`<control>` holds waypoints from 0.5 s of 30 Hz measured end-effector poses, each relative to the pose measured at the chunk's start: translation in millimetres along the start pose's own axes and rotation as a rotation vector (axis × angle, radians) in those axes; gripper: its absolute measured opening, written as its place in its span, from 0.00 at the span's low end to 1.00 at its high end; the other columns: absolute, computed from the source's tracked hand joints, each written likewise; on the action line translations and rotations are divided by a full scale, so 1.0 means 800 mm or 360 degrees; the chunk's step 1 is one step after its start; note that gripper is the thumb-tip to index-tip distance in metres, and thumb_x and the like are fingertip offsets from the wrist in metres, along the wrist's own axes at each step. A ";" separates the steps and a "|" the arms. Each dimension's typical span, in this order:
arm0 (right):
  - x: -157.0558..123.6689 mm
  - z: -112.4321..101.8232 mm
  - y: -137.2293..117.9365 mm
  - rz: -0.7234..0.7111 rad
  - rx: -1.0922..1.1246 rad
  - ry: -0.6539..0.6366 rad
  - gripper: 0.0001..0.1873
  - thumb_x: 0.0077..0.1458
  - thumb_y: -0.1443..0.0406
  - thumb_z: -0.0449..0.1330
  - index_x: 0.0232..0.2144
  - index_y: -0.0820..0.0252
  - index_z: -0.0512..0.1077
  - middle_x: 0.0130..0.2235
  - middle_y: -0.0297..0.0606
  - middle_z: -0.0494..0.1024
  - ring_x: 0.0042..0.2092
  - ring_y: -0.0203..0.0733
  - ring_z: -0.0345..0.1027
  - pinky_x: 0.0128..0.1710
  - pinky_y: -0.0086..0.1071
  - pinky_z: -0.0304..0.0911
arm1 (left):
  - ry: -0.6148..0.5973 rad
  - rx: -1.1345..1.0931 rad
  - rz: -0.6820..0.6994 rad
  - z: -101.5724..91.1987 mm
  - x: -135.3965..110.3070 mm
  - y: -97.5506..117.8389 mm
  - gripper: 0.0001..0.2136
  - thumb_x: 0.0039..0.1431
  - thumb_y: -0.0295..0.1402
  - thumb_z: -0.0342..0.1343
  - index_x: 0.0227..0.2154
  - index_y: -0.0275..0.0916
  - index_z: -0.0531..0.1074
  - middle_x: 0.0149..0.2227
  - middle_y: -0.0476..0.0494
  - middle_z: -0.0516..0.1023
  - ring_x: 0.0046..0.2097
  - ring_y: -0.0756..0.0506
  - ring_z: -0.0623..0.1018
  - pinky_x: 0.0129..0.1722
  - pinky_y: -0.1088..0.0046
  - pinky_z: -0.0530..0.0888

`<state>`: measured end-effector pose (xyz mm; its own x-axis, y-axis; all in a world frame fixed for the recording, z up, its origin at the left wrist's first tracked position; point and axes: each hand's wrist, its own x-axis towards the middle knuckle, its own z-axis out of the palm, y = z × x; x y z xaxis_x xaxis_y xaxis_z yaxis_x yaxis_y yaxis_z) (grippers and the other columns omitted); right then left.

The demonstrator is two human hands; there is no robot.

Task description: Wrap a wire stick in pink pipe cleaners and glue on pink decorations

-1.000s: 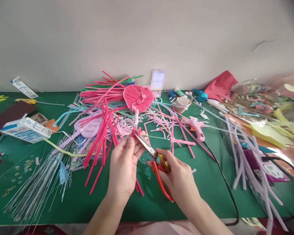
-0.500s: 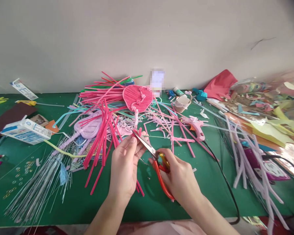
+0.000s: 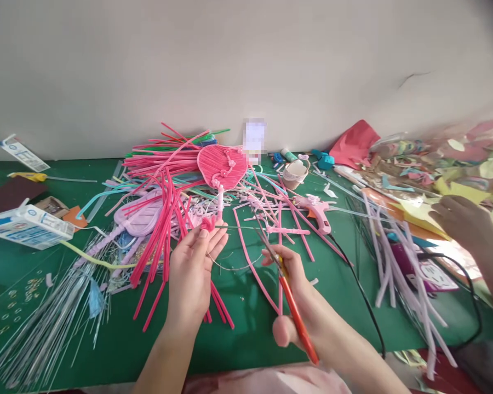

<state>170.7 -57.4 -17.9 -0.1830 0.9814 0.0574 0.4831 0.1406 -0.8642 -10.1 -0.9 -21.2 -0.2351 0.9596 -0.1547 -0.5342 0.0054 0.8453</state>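
My left hand (image 3: 191, 268) pinches a small crimson pipe-cleaner flower (image 3: 208, 223) between thumb and fingers. A thin wire stem (image 3: 238, 227) runs out from it to the right. In my right hand (image 3: 308, 290) are scissors (image 3: 296, 314) with orange-red handles, their blades pointing up and left, apart from the flower. The thumb is stretched away from the other fingers. Just beyond my left hand lies a round pink fan (image 3: 217, 161) with small flowers on its face and a pale pink wrapped handle (image 3: 221, 200).
Crimson pipe cleaners (image 3: 154, 262) lie left of my left hand, with a lilac fan (image 3: 139, 216) behind. A pink glue gun (image 3: 318, 213) and its black cable lie right. Another person's hand (image 3: 456, 221) reaches over paper scraps. A bundle of wires (image 3: 45, 317) fills the front left.
The scissors have moved right, away from the flower, and my right thumb has swung outward. Another person's hand has come in at the right. The view has shifted slightly right.
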 end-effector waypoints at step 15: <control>0.023 0.020 -0.018 0.0553 0.1543 0.0198 0.41 0.52 0.30 0.41 0.31 0.55 0.75 0.19 0.37 0.70 0.16 0.40 0.63 0.14 0.34 0.59 | -0.0176 0.1181 -0.0059 -0.045 -0.007 -0.013 0.29 0.65 0.44 0.51 0.64 0.37 0.53 0.40 0.36 0.83 0.39 0.40 0.84 0.40 0.62 0.78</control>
<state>146.8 -43.6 -12.7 -0.0490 0.9620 -0.2686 -0.4143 -0.2642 -0.8710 -32.6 -16.2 -47.3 -0.1240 0.9775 -0.1707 0.1566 0.1891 0.9694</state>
